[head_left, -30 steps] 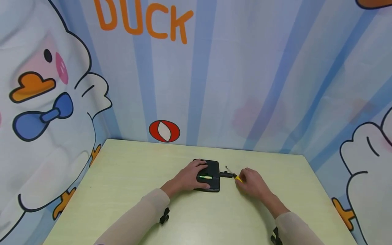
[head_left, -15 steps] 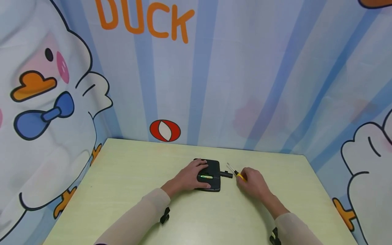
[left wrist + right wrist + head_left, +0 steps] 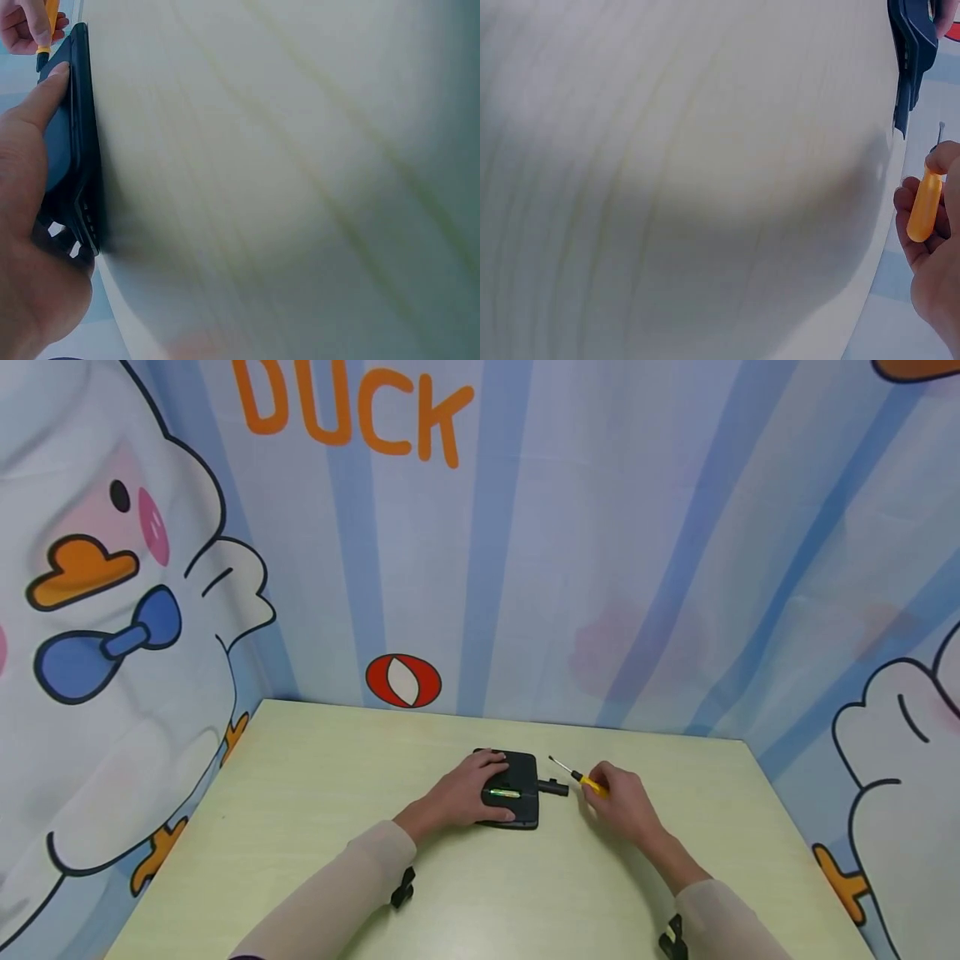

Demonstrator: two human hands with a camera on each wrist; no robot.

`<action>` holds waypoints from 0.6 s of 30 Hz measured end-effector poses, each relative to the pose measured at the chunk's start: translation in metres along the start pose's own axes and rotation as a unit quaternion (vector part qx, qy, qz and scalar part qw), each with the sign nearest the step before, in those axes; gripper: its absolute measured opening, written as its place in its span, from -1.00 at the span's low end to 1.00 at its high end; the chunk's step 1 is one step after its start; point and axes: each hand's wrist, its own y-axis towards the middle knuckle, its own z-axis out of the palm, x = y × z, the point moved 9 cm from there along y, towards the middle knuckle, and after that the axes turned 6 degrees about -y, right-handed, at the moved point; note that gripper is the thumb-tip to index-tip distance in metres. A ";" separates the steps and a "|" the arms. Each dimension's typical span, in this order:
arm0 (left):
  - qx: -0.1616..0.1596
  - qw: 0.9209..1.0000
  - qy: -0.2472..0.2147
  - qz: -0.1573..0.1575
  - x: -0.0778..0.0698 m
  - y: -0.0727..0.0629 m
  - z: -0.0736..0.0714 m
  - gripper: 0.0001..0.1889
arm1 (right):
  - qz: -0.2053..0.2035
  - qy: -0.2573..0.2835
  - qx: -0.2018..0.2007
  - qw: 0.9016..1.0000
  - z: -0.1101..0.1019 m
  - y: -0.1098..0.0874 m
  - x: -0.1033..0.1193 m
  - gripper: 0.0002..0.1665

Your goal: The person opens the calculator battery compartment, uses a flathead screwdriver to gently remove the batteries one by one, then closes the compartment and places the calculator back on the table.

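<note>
My left hand holds a flat black device on the table, thumb and fingers spread across it. A green battery shows in a slot in its upper face, beside the palm. From the device's right side a narrow black piece extends; whether it is attached, I cannot tell. My right hand, to the right of that piece, grips a screwdriver by its yellow handle. The metal shaft points up and left, its tip apart from the device. Some left fingers are hidden behind the device in the left wrist view.
The pale wooden table runs back to a striped cloth backdrop printed with cartoon ducks. Small black clips hang at both sleeve cuffs.
My right hand has lifted slightly and drawn right with the screwdriver, whose tip has swung up and left, showing more of the yellow handle. My left hand and the device stay put.
</note>
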 end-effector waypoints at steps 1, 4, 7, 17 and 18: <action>0.000 1.000 -0.001 0.000 0.000 0.000 0.000 -0.03 | 0.004 0.007 0.001 1.000 0.000 0.000 -0.001 -0.85; -0.002 1.000 -0.001 0.000 0.000 0.000 0.000 -0.03 | 0.015 0.032 0.002 0.999 0.000 0.000 -0.002 -0.84; -0.001 1.000 0.000 0.000 0.000 0.000 0.000 -0.03 | 0.027 0.053 -0.002 0.998 -0.001 0.000 -0.004 -0.84; 0.000 1.000 0.000 -0.003 -0.002 -0.002 -0.001 -0.03 | 0.082 0.131 -0.032 0.987 -0.012 0.002 -0.010 -0.80; 0.000 1.000 0.001 -0.003 -0.002 -0.002 -0.001 -0.03 | 0.087 0.138 -0.033 0.986 -0.012 0.003 -0.011 -0.79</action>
